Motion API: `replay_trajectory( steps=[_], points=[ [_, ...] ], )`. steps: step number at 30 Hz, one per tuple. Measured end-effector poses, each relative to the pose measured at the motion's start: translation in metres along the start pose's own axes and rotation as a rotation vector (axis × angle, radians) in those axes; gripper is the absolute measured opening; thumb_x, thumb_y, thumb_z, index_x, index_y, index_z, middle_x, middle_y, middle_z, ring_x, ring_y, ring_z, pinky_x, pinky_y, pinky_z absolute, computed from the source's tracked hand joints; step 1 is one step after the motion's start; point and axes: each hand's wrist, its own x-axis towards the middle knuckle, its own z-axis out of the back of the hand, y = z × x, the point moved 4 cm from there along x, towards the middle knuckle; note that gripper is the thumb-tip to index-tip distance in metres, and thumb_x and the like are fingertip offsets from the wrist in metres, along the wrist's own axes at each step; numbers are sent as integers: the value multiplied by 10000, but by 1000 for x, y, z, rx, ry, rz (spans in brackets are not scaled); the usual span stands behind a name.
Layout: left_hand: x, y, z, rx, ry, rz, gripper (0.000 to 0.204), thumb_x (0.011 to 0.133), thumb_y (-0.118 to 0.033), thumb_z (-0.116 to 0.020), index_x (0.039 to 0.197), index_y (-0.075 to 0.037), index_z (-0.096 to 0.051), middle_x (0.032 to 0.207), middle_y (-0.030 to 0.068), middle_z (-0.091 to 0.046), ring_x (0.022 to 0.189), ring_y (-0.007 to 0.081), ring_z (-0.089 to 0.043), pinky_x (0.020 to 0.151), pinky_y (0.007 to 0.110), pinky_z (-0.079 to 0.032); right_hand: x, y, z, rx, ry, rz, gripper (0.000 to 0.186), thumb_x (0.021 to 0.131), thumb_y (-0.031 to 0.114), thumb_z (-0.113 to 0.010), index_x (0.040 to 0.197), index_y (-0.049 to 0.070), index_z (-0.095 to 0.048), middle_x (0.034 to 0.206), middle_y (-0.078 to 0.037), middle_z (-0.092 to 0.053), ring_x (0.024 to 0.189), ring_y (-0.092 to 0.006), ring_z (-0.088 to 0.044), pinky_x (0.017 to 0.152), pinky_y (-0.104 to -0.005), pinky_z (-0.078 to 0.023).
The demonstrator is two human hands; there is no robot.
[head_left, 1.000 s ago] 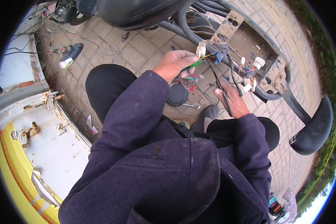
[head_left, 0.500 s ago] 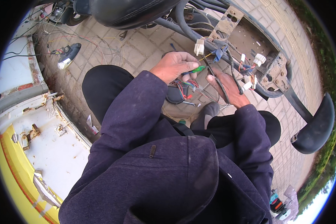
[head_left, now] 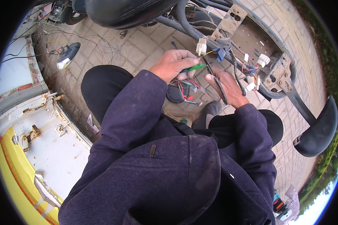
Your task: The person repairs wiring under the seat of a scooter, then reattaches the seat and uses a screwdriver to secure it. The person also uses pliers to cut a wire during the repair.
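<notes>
We saw the left hand point(head_left: 171, 64) with fingers pinched on a green tool point(head_left: 196, 68), near the white plug point(head_left: 201, 47). Black cable point(head_left: 219, 85) ran across the right hand point(head_left: 233, 90); we couldn't tell whether those fingers gripped it. Frame point(head_left: 221, 32) stood just beyond.

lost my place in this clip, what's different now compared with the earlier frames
The right hand has moved left and slightly up, closer to the left hand. The black cable running past its thumb has swung the same way. Nothing was visibly picked up or let go: the left hand still grips the green piece. The white connector remains just beyond the hands.
</notes>
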Motion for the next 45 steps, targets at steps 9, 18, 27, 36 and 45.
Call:
replay_trajectory(
  steps=[9, 18, 27, 36, 45],
  points=[
    [-2, 3, 4, 48, -40, 10, 241, 969, -182, -636, 1040, 48, -643, 706, 37, -579, 511, 30, -417, 442, 172, -268, -6, 12, 4, -41, -74, -18, 568, 982, 508, -533, 801, -30, -530, 649, -243, -461, 659, -439, -482, 614, -470, -382],
    [-5, 0, 17, -440, -143, 21, 382, 1039, -352, -523, 1126, 17, -561, 688, -18, -480, 534, 60, -388, 483, 216, -285, -27, 4, 1, -2, -154, -97, 609, 969, 569, -535, 967, -39, -557, 791, -270, -563, 806, -422, -586, 717, -491, -415],
    [-24, -25, 59, -699, -234, -162, 302, 1020, -391, -573, 1028, -92, -611, 596, -56, -366, 499, 79, -325, 514, 255, -282, -54, -9, -8, -318, 85, -133, 570, 960, 567, -545, 966, 0, -604, 743, -235, -638, 793, -437, -639, 711, -521, -463],
    [-51, -44, 47, -588, -217, -228, 249, 1039, -352, -546, 1010, -109, -593, 590, -60, -343, 469, 65, -302, 483, 240, -267, -114, 36, 34, -189, -42, 204, 447, 878, 473, -677, 910, 36, -589, 682, -161, -596, 762, -407, -604, 700, -472, -454],
    [-21, -27, -50, -159, -196, -46, 302, 1033, -343, -578, 1130, -58, -589, 591, -85, -343, 462, 36, -287, 441, 221, -239, -157, 58, 21, 233, -319, 263, 333, 813, 263, -796, 902, 9, -599, 764, -140, -592, 734, -345, -580, 644, -428, -432]
  ],
)
